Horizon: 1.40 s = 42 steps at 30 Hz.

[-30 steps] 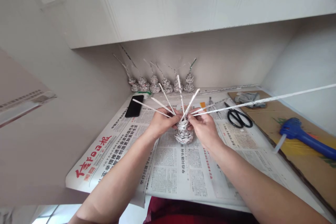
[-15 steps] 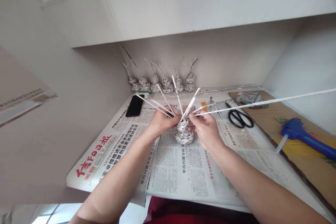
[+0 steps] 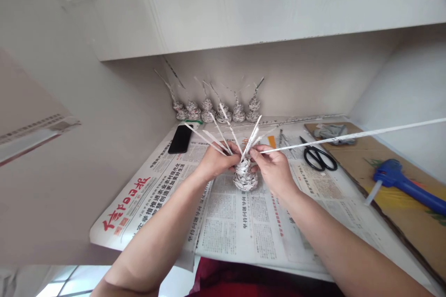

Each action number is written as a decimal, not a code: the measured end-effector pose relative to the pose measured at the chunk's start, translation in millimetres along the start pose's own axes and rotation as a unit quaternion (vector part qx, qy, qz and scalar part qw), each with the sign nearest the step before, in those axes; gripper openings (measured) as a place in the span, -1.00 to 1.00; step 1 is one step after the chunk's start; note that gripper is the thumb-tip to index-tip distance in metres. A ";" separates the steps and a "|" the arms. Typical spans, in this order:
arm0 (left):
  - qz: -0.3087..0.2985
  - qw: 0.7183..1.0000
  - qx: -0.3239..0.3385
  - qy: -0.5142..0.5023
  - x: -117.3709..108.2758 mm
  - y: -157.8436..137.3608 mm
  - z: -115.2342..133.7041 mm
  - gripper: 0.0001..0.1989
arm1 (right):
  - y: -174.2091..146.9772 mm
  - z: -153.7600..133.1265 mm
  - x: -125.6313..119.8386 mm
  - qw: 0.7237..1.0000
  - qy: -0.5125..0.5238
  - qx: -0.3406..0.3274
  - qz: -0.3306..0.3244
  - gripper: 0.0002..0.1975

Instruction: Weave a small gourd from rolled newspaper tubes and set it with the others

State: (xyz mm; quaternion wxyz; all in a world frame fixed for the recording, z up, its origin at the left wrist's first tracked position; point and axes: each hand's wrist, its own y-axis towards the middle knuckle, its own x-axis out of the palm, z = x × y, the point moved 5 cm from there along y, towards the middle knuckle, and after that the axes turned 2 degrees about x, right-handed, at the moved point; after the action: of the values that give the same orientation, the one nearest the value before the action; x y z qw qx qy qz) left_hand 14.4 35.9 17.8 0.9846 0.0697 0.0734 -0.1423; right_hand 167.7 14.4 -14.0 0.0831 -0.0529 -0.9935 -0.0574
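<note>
A small woven newspaper gourd (image 3: pixel 245 180) stands upright on the newspaper-covered table, several rolled-paper spokes (image 3: pixel 228 125) fanning up from its narrow neck. My left hand (image 3: pixel 221 160) is closed around the neck's left side, thumb pressed near the base of the spokes. On the other side, my right hand (image 3: pixel 272 162) pinches a long rolled-paper strip (image 3: pixel 348 137) close to the neck; the strip's far end runs out past the right edge. The fingertips behind the neck are partly hidden.
A row of similar woven gourds (image 3: pixel 223 113) stands along the back wall. A black phone (image 3: pixel 180 138) lies left; black scissors (image 3: pixel 318 158) lie right. A cardboard sheet (image 3: pixel 390 204) holds a blue glue gun (image 3: pixel 400 178) and a crumpled grey clump (image 3: pixel 332 133). A white cabinet (image 3: pixel 261 4) overhangs the back.
Some spokes above the neck have shifted; one at the right now leans more upright, closer to the others. Both hands keep their hold, and the view has moved slightly.
</note>
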 end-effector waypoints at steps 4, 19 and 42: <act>0.021 0.999 0.023 -0.010 -0.9 3.2 -3.6 -0.92 | 3.3 6.3 -3.6 0.999 -0.024 0.041 0.019 -0.70; 0.038 0.998 0.039 0.009 -0.5 2.6 0.7 -0.91 | 6.4 -9.1 -15.3 0.958 -0.284 0.031 -0.022 -0.52; -0.002 0.998 0.055 -0.024 5.0 2.0 -2.4 -0.89 | -0.2 -9.1 -2.1 0.992 0.082 0.095 -0.020 -0.53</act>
State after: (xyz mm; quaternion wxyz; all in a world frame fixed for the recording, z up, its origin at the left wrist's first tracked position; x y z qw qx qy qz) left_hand 19.4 36.8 14.8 0.9805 0.1202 0.0421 -0.1500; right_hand 171.2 12.9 -5.5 0.1675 -0.0204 -0.9852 0.0316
